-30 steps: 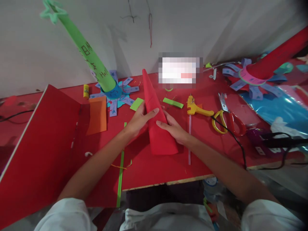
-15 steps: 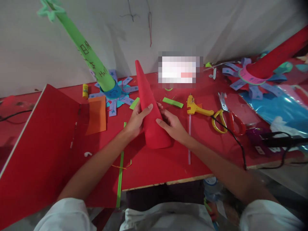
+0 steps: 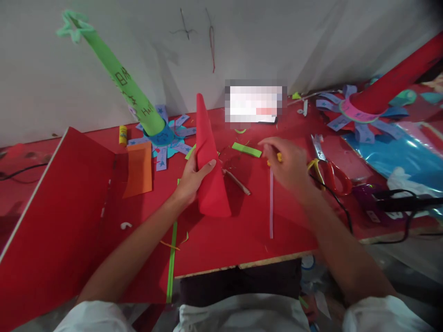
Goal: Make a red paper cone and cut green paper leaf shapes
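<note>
A red paper cone (image 3: 212, 180) stands tilted on the table, its narrow tip pointing up. My left hand (image 3: 194, 177) is closed around the cone's left side, thumb across the front. Off to the right, my right hand (image 3: 288, 161) hovers over or touches a yellow glue gun (image 3: 276, 159), its fingers bent and partly hidden. Most of the gun is covered by that hand; a clear glue stick (image 3: 271, 203) extends below it. Just right of the cone lies a slim brownish stick (image 3: 238, 182).
Scissors (image 3: 332, 177) and a black cable lie at right. A green tube on a blue base (image 3: 138, 101) stands at left behind an orange paper piece (image 3: 140, 168). A red board (image 3: 58, 221) leans at far left. A phone with a blurred screen (image 3: 254, 103) rests against the wall.
My right hand has let go of the cone and moved right to the glue gun. The cone has turned slightly in my left hand, and the slim stick has come into view.
</note>
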Action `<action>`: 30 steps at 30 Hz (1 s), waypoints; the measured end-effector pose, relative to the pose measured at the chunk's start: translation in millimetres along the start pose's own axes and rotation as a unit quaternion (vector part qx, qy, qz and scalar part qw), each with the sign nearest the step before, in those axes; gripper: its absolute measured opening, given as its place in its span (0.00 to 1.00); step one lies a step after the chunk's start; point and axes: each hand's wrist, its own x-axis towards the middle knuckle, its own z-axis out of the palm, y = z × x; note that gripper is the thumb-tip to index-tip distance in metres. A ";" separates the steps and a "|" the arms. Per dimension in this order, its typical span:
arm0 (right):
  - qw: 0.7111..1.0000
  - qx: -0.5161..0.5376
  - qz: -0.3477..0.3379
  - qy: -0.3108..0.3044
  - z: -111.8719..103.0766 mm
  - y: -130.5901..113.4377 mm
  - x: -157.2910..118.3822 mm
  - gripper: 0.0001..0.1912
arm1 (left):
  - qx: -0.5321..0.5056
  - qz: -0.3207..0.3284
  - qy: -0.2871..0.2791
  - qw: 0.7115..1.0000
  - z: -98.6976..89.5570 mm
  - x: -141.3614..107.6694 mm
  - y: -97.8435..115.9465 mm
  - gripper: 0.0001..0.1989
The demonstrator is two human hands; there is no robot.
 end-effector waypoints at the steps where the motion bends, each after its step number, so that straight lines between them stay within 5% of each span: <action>1: 0.996 -0.092 0.006 0.002 -10.5 8.2 2.5 0.17 | 0.001 -0.012 -0.009 1.000 -2.3 -1.1 -1.5 0.41; 5: 0.935 -0.331 0.070 -0.109 -35.6 37.9 6.0 0.17 | -0.016 -0.040 -0.017 0.999 -10.3 0.2 -3.5 0.38; 8: 0.915 -0.327 0.107 -0.209 -38.7 54.6 2.8 0.19 | -0.044 -0.052 -0.034 0.997 -14.0 3.4 0.1 0.28; 12: 0.923 -0.276 0.079 -0.255 -36.7 71.0 -2.3 0.16 | -0.074 -0.076 -0.044 0.993 -15.1 2.0 -2.2 0.23; 18: 0.926 -0.287 0.074 -0.236 -31.9 74.1 -6.2 0.18 | -0.076 -0.110 -0.073 0.988 -14.0 -4.7 -13.6 0.26; 23: 0.945 -0.276 0.094 -0.146 -26.9 69.6 -6.4 0.19 | -0.077 -0.129 -0.102 0.983 -14.2 -4.1 -11.2 0.27; 30: 0.989 -0.134 0.022 -0.052 -2.0 59.5 -7.0 0.17 | -0.075 -0.091 -0.088 0.989 -11.9 -7.4 -16.4 0.25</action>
